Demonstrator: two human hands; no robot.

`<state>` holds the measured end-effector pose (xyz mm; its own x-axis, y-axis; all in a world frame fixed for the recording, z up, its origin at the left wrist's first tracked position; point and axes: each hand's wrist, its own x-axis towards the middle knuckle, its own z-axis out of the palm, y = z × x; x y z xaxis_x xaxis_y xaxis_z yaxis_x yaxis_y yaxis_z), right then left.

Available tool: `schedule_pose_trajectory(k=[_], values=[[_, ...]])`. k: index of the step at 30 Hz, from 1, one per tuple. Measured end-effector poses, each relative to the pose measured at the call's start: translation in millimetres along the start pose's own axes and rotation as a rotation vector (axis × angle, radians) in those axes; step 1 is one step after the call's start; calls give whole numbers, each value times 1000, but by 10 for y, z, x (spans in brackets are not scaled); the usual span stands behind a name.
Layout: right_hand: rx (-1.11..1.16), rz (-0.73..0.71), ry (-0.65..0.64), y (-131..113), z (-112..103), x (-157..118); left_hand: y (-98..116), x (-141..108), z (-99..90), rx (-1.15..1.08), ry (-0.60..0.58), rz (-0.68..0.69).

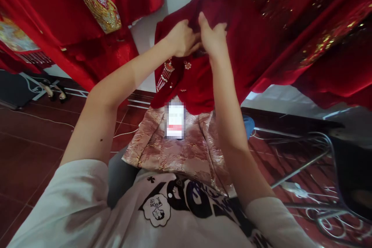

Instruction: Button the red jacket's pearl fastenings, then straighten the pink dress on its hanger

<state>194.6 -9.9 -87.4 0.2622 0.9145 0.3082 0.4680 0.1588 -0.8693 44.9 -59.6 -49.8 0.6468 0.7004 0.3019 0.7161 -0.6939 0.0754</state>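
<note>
A dark red garment (197,85) hangs in front of me, with a beaded tassel ornament (167,73) and a small flower-like ornament (187,64) on its front. My left hand (183,38) is closed at the garment's upper part, its fingers curled inward. Close beside it, my right hand (213,35) is at the same cloth, thumb raised and fingers partly bent; what its fingers grip is hidden. Across my lap lies a pink-gold patterned cloth (174,155), and a phone with a lit, blurred screen (175,120) rests on it.
Red garments with gold embroidery hang at the left (95,11) and right (290,38). A metal-framed chair (328,143) stands at the lower right. Shoes (55,92) and a white cable (43,118) are on the tiled floor at left.
</note>
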Motion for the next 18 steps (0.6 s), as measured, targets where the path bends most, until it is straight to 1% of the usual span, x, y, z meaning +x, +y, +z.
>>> schedule_pose_trajectory(k=[2, 3, 5, 7, 8, 10, 12, 14, 16, 18], values=[[-50, 13, 20, 173, -110, -149, -63, -49, 2, 43, 47, -69], [-91, -16, 13, 243, -181, -241, -108, -63, 5, 84, 75, -114], [-88, -114, -17, 318, -348, -423, -221, -68, 17, 161, 157, -218], [-72, -174, -16, 297, -540, -578, -338, -52, 35, 148, 275, -314], [-124, -170, 15, 259, -644, -643, -389, -43, 49, 103, 337, -340], [-344, -123, 139, 166, -854, -751, -458, -36, 84, -21, 427, -364], [-524, -114, 189, 96, -1050, -841, -484, -41, 126, -103, 481, -406], [-632, -137, 157, 74, -1208, -920, -495, -41, 161, -106, 530, -503], [-705, -152, 119, 81, -1318, -984, -541, -17, 180, -104, 596, -639], [-753, -143, 114, 83, -1384, -1018, -662, 36, 184, -204, 618, -763]])
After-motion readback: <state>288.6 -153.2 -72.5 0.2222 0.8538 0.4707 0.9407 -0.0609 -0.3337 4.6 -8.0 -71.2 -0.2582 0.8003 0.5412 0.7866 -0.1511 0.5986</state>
